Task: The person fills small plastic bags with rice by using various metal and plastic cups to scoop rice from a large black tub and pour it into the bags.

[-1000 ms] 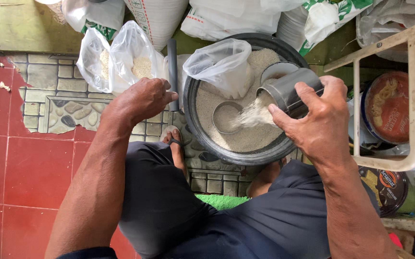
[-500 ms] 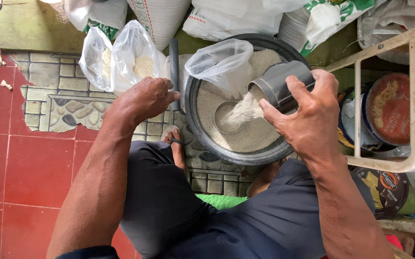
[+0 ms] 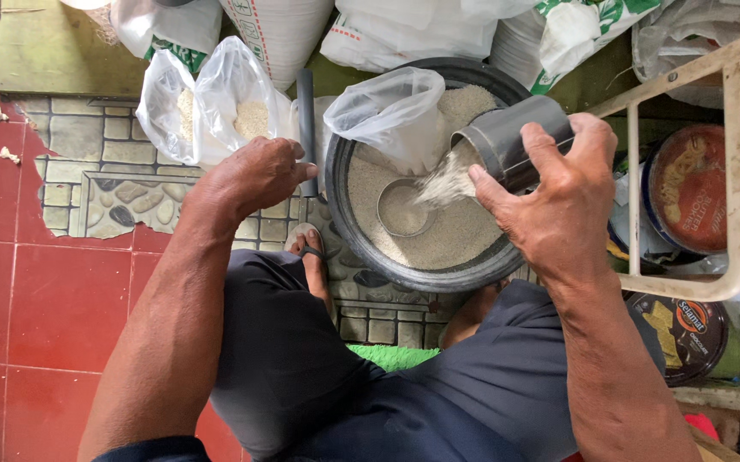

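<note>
My right hand grips a grey cylindrical can, tilted so that pale grain pours from its mouth. The stream falls into a small round metal cup that sits in the grain inside a wide dark basin. A clear plastic bag stands open over the basin's far rim. My left hand rests at the basin's left edge, fingers curled around a dark upright handle.
Two filled clear bags of grain lie on the tiled floor at left. White woven sacks line the back. A wooden frame with round tins stands at right. My knees and a sandalled foot are below the basin.
My right hand has lifted the grey can up and right and tilted it further; grain keeps pouring into the cup. The left hand stays put.
</note>
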